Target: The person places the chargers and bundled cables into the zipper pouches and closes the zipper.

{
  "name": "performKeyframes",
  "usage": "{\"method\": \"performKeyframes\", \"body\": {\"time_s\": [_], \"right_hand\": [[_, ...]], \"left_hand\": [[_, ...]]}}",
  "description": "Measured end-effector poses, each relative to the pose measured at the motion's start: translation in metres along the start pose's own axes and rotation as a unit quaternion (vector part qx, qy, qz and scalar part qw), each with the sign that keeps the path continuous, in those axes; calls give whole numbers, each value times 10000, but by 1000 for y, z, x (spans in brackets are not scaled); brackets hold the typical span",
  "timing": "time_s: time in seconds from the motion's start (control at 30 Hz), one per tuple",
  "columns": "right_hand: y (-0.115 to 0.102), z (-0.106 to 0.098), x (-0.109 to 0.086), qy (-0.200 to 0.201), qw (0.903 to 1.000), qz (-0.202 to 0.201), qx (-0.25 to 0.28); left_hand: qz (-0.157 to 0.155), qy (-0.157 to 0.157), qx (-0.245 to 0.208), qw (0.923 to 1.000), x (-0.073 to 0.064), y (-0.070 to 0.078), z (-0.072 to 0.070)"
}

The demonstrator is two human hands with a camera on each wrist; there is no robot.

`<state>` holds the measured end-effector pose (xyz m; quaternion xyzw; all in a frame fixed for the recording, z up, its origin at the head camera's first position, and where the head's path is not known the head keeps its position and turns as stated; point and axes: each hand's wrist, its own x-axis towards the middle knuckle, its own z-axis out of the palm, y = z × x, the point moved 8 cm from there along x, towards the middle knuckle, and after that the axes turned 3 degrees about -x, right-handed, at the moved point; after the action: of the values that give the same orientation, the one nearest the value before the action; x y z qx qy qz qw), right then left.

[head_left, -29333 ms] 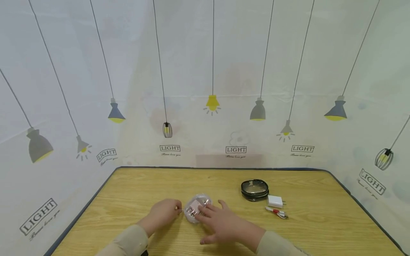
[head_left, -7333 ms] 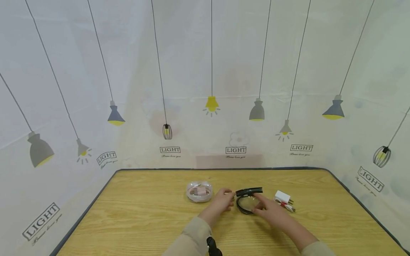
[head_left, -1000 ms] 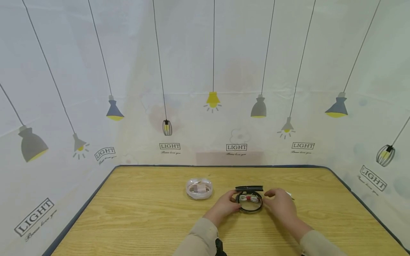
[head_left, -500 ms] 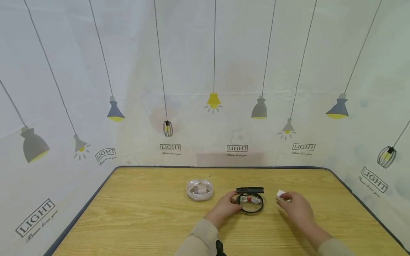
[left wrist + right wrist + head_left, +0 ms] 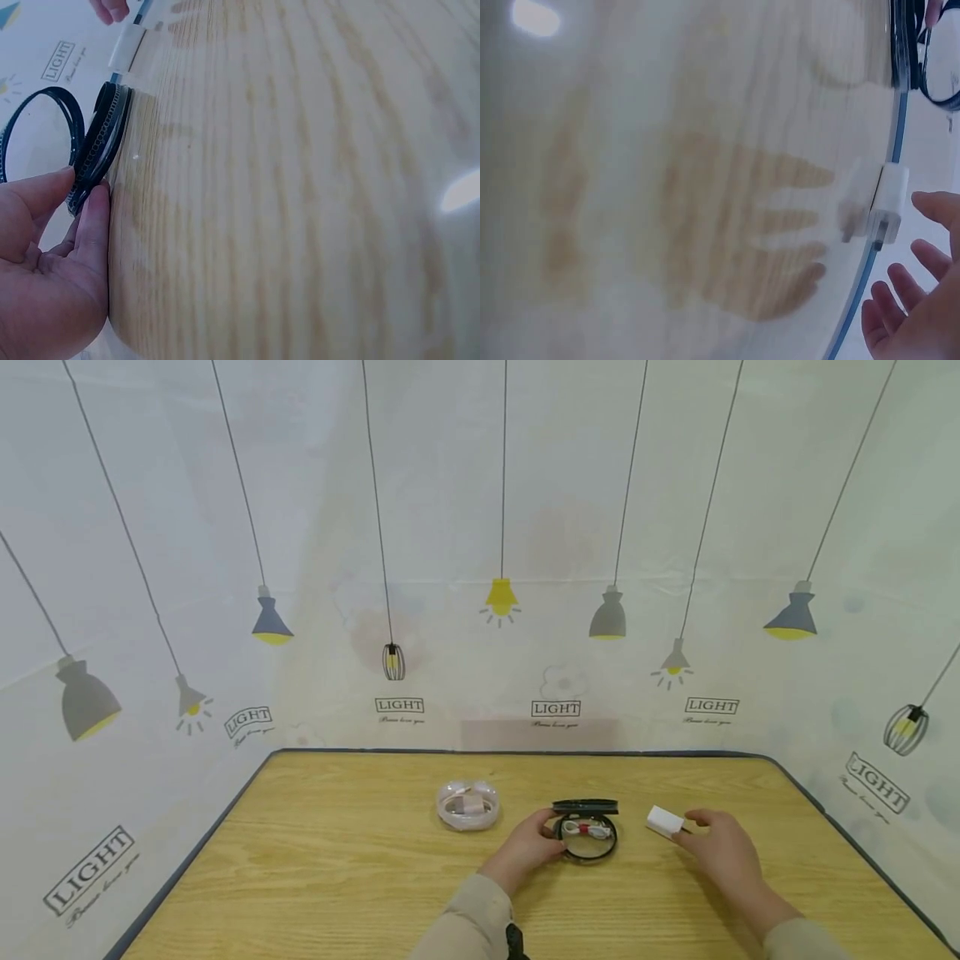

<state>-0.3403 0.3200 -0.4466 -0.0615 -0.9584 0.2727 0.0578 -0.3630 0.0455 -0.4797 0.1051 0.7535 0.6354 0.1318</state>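
Note:
My left hand (image 5: 525, 847) grips the left side of a small clear zip case with black trim (image 5: 587, 858); in the left wrist view, the thumb is on the near rim of the case (image 5: 101, 139) and the fingers are below. Its lid (image 5: 585, 807) stands up at the back. Inside lies a white cable (image 5: 595, 832) bundled with a red tie. My right hand (image 5: 723, 856) is at the right end of a white charger plug (image 5: 664, 821). In the right wrist view, the thumb stops just short of the charger (image 5: 890, 195) and the other fingers are loosely spread.
Left of the zip case sits a clear round plastic box (image 5: 467, 820) holding a pink charger and cable. The wooden table (image 5: 337, 860) ends at a dark blue edge, with lamp-printed white sheeting (image 5: 450, 527) around it.
My right hand has moved right from beside the zip case to the charger's right end, uncovering the charger. The left hand keeps its grip. Much earlier, the case was closed and the cable lay outside.

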Motion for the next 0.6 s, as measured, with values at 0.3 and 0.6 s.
{"method": "performKeyframes", "body": {"time_s": [0.3, 0.6], "right_hand": [[-4, 3, 5, -306, 9992, 73, 247], [4, 10, 14, -275, 9988, 135, 384]], "left_hand": [[57, -12, -47, 10000, -1, 1, -1], [57, -33, -158, 9999, 0, -2, 1]]}}
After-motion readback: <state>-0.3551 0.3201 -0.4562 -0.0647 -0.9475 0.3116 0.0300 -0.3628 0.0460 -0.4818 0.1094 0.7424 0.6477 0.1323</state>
